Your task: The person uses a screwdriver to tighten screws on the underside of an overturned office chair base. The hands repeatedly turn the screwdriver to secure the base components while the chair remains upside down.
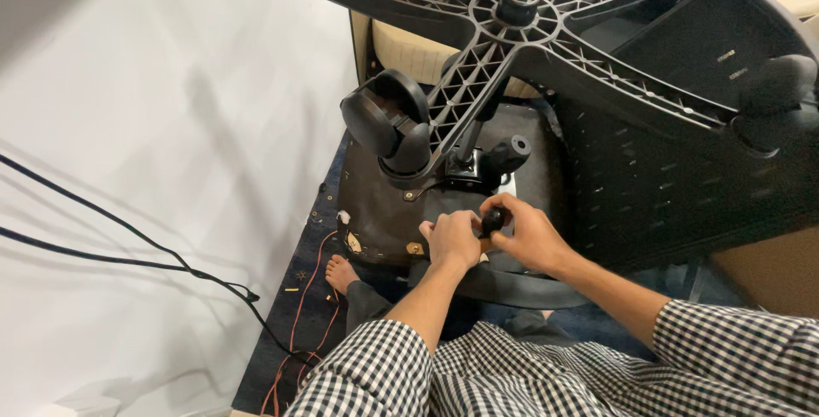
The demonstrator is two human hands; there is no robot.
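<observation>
with the right hand point(533, 234) pinching the black knob point(492, 219) and the left hand point(452, 240) curled against the upturned office chair's seat underside point(384, 212), a slip could jam fingers under the caster base point(512, 16).

An overturned office chair point(478, 187) lies with its black five-star base point(512, 20) and one caster point(388, 123) raised. Near its underside, the right hand point(533, 234) grips a black knob point(493, 219); the left hand point(452, 240) presses just beside it.

The chair base point(512, 33) and its caster wheel point(388, 123) are black. The shirt sleeve point(367, 374) has a black-and-white check pattern. The wall point(153, 127) is white, the cable point(128, 246) black.
</observation>
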